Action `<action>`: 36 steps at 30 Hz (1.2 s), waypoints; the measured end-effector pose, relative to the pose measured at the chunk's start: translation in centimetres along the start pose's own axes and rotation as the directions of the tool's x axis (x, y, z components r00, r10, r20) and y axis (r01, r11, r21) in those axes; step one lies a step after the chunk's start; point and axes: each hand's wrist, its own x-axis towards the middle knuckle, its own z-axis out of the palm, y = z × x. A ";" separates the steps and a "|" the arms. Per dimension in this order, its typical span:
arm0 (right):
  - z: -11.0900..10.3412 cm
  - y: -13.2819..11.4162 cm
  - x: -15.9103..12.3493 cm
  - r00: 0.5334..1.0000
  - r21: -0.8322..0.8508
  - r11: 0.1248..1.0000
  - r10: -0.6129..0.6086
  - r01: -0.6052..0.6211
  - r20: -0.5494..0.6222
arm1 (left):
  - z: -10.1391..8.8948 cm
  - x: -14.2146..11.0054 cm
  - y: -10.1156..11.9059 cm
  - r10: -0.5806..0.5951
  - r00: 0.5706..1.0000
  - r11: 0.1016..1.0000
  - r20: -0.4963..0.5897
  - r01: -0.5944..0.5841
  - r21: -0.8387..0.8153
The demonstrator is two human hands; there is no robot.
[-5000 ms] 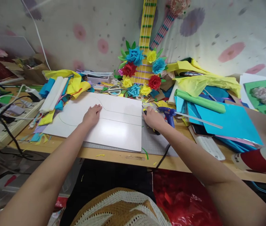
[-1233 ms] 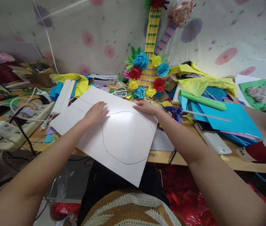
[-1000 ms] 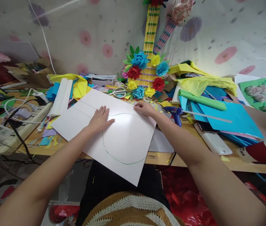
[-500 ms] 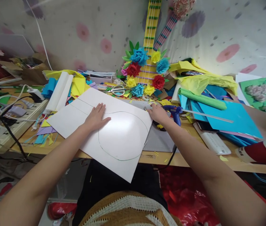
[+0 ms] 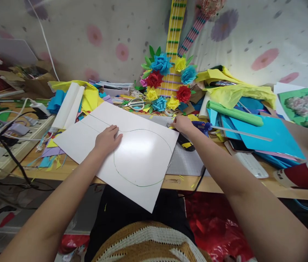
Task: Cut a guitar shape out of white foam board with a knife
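Note:
A white board (image 5: 140,156) lies at a slant over the table's front edge, with a thin guitar-like outline drawn on it. My left hand (image 5: 108,138) rests on the board near the outline's neck, fingers bent and thumb apart, holding nothing. Past the board's right corner, my right hand (image 5: 182,124) has its fingers closed around a black and yellow utility knife (image 5: 186,143), partly hidden by the hand. The knife is over a grey cutting mat (image 5: 186,163). Just right of that hand is a blue glue gun (image 5: 203,126) with a long pale stick.
A yellow paper guitar (image 5: 171,83) with paper flowers leans on the wall. Scissors (image 5: 136,104) lie behind the board. Power strips (image 5: 14,145) with cables crowd the left. Blue sheets (image 5: 268,138), a white box-like device (image 5: 250,165) and a red-white cup (image 5: 303,174) are right.
My right hand has closed over the utility knife, and more of its handle shows. My left hand has drawn back slightly toward me, its fingers more bent. The board has barely moved.

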 end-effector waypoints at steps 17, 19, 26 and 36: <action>1.2 -1.7 0.3 0.995 -0.135 0.991 -0.036 0.022 -0.097 | -0.1 -0.4 -0.6 0.021 0.989 1.000 0.146 -0.021 -0.004; 1.9 -2.1 0.5 0.986 -0.145 0.989 -0.046 0.023 -0.158 | 0.0 -0.4 -0.6 0.016 0.991 1.000 0.131 -0.015 -0.009; 1.8 -2.0 0.9 0.941 -0.082 0.997 -0.037 0.010 -0.335 | -0.2 -0.8 -0.4 0.033 0.999 0.999 -0.007 -0.033 -0.025; 0.8 -4.0 1.8 0.937 -0.055 0.972 -0.233 0.227 -0.261 | -0.2 -0.7 -0.3 -0.069 0.991 0.996 -0.114 0.061 -0.066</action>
